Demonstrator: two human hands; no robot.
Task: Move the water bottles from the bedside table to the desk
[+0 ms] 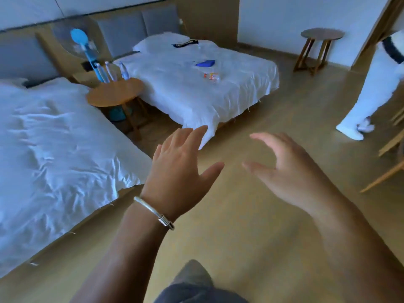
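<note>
White bedding on two beds [54, 136] flanks the round bedside table [114, 92]. Three water bottles [109, 71] stand at its far edge; none moved, so the task is unstarted, I judge. Desk not identifiable. Left hand [177, 165] and right hand [282, 169] are spread, empty, well short of the bottles.

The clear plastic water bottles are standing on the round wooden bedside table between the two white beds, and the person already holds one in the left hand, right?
Not quite. The head view shows the left hand open and empty; the clear plastic water bottles stand on the round wooden bedside table.
</note>
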